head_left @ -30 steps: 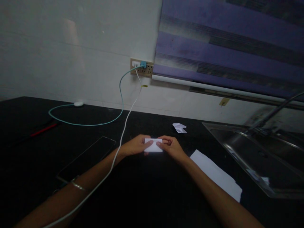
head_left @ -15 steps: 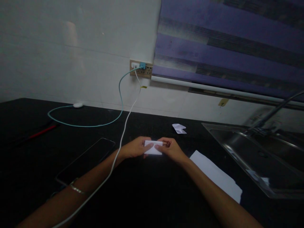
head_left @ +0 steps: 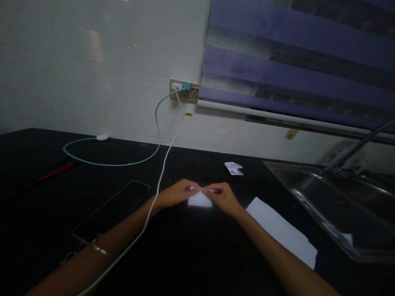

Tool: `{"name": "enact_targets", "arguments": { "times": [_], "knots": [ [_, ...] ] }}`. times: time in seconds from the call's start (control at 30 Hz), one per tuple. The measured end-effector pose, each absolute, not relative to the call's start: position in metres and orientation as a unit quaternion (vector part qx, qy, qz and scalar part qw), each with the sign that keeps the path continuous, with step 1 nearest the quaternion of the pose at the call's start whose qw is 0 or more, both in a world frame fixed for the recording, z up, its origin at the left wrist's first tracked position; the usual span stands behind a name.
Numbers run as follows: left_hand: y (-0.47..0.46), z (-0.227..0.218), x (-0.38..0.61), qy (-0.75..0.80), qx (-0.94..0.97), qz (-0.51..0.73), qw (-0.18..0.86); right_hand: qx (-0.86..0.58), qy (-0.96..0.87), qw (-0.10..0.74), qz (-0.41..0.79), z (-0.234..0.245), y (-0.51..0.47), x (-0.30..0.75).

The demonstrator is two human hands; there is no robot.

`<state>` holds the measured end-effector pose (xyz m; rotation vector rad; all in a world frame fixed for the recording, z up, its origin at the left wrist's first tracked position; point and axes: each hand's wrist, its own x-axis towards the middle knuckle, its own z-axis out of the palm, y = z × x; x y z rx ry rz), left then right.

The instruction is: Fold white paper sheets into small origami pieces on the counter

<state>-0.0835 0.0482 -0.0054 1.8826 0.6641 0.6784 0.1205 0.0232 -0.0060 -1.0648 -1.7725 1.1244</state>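
Note:
A small folded piece of white paper (head_left: pixel 200 200) is between my two hands, above the dark countertop. My left hand (head_left: pixel 179 192) pinches its upper left edge, and my right hand (head_left: pixel 222 198) pinches the upper right edge. Both thumbs lie close together at the middle of the top edge; the fingers behind the paper are partly hidden. Beyond my right hand lies a small folded white paper shape (head_left: pixel 233 168). By my right forearm is a stack of white paper sheets (head_left: pixel 280 230).
A dark phone (head_left: pixel 112 209) lies beside my left forearm. A white cable (head_left: pixel 159 185) runs from the wall socket (head_left: pixel 193 93) across my left arm. A teal cable (head_left: pixel 123 165) loops over the counter (head_left: pixel 185 255). At the right is a metal sink (head_left: pixel 327 201) with a tap (head_left: pixel 352 154).
Both thumbs have moved from the middle of the folded paper's face up to its top edge. More of its lower face shows. The view has shifted slightly.

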Motion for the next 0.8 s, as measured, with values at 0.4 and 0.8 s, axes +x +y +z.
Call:
{"name": "enact_targets", "arguments": {
  "times": [0.4,0.8],
  "knots": [
    [0.050,-0.001,-0.093,0.260,0.804,0.234,0.481,-0.432,-0.694,0.381,0.432,-0.004,0.027,0.127],
    [0.046,-0.005,-0.072,0.358,0.731,0.299,0.498,-0.390,-0.826,0.402,0.066,0.009,0.009,0.117]
  ]
}}
